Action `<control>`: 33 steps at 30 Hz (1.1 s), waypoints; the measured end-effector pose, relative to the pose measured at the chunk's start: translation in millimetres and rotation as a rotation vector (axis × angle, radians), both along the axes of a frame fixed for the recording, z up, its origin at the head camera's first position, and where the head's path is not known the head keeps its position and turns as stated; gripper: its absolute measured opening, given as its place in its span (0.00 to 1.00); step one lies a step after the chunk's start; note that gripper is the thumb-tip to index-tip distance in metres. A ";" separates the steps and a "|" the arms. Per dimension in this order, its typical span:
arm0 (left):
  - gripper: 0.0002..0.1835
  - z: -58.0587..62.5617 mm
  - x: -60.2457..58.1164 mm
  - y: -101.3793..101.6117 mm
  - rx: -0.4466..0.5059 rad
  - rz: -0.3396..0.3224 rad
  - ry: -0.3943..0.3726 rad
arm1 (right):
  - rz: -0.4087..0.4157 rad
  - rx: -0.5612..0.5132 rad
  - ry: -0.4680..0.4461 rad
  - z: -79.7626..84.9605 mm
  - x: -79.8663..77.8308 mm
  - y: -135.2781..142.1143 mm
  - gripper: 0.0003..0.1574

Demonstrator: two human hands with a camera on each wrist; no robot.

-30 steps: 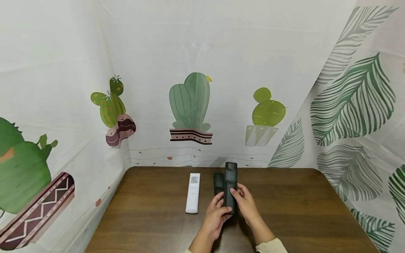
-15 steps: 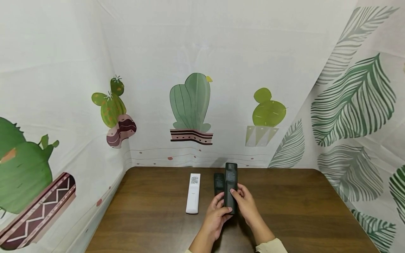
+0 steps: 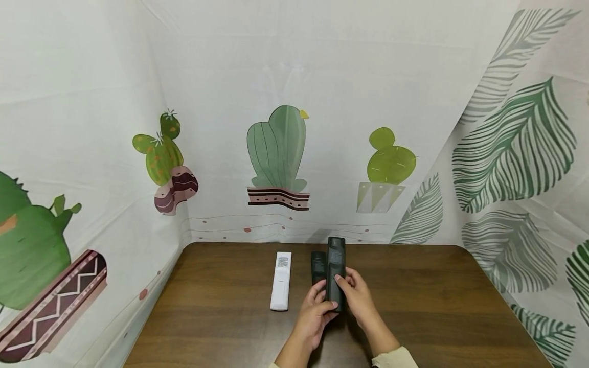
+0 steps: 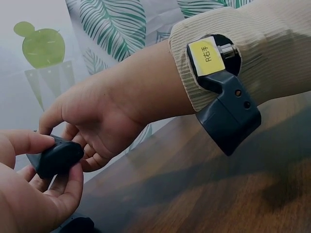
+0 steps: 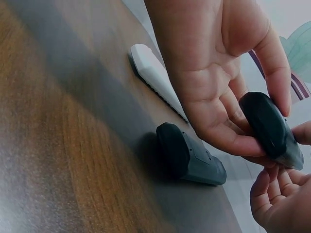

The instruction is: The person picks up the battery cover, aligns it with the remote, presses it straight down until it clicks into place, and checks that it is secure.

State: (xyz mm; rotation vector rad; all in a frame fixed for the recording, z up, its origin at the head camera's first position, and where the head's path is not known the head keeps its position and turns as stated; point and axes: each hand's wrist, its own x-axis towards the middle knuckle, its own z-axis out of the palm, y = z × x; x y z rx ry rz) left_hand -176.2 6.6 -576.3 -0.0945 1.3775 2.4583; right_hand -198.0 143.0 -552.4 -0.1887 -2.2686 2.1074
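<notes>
A black remote control (image 3: 336, 253), its labelled back facing up, is held above the table between both hands. My left hand (image 3: 314, 316) grips its lower end, thumb on the back. From the other side my right hand (image 3: 361, 299) holds it, with the thumb pressing on the middle of the back. In the left wrist view the rounded end of the held remote (image 4: 60, 159) shows between the fingers. Behind it a second black remote control (image 3: 318, 266) lies on the table, partly hidden by the held one and the left hand. The right wrist view shows this lying remote (image 5: 187, 155) below the hands.
To the left on the brown wooden table (image 3: 221, 306) lies a white remote control (image 3: 280, 286), its back with a printed code facing up. A white cloth (image 3: 340, 102) printed with cacti and leaves hangs behind the table and along its sides.
</notes>
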 end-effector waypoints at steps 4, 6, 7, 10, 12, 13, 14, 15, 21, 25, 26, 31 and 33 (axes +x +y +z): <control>0.40 0.4 0.3 0.3 0.001 0.000 0.001 | 0.001 0.000 0.000 0.0 -0.1 0.0 0.31; 0.40 0.8 0.6 0.3 0.002 0.000 0.001 | 0.003 -0.003 0.000 -0.1 -0.1 0.1 0.31; 0.40 1.0 0.7 0.2 0.002 0.000 0.001 | 0.004 -0.004 -0.001 -0.3 -0.1 0.2 0.31; 0.40 1.9 1.0 0.0 0.001 -0.002 0.001 | 0.005 0.004 -0.002 -0.8 0.0 0.7 0.31; 0.40 2.6 1.1 -0.2 -0.002 -0.003 0.003 | 0.005 0.016 -0.002 -1.2 0.0 1.5 0.31; 0.40 2.7 1.1 -0.2 -0.004 -0.004 0.005 | 0.004 0.021 -0.002 -1.6 0.1 1.9 0.31; 0.40 2.9 1.1 -0.3 -0.005 -0.004 0.006 | 0.004 0.031 0.001 -1.7 0.4 2.3 0.31; 0.40 3.1 1.0 -0.3 -0.005 -0.004 0.006 | 0.004 0.034 0.002 -1.8 0.6 2.8 0.31; 0.40 4.2 0.3 0.8 -0.014 0.005 0.009 | 0.007 0.048 0.023 -0.1 2.9 4.8 0.32; 0.40 4.1 0.1 2.2 -0.021 0.006 0.017 | -0.005 0.056 0.035 1.0 3.8 6.5 0.32; 0.41 4.0 0.2 2.3 -0.023 0.004 0.020 | -0.006 0.061 0.041 0.8 4.2 7.0 0.32; 0.40 2.3 1.0 2.5 -0.028 -0.012 0.042 | -0.029 0.058 0.039 -0.1 3.9 10.4 0.32; 0.40 1.7 1.3 2.9 -0.031 -0.017 0.054 | -0.037 0.056 0.036 0.2 3.8 11.9 0.32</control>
